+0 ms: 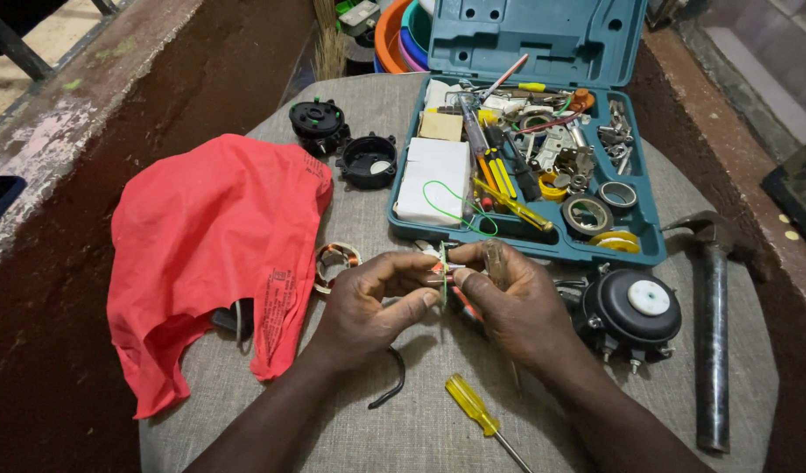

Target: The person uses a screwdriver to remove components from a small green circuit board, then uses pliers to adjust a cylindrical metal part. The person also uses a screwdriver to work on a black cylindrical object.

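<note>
My left hand (372, 302) and my right hand (508, 302) meet over the grey cloth-covered table (359, 412). Together they pinch a small flat part with thin wires (443, 267) between the fingertips. My right hand also holds a clear-handled screwdriver (497, 263), whose shaft runs down under the palm. A green wire loop (455, 210) lies just beyond the fingers, on the edge of the toolbox. The small part itself is mostly hidden by my fingers.
An open teal toolbox (630, 250) full of tools and tape rolls stands at the back. A red plastic bag (210, 245) lies left. A black round motor (635, 311), a hammer (711, 324), a yellow-handled screwdriver (475, 407), a copper coil (334, 263) and black housings (368, 159) lie around.
</note>
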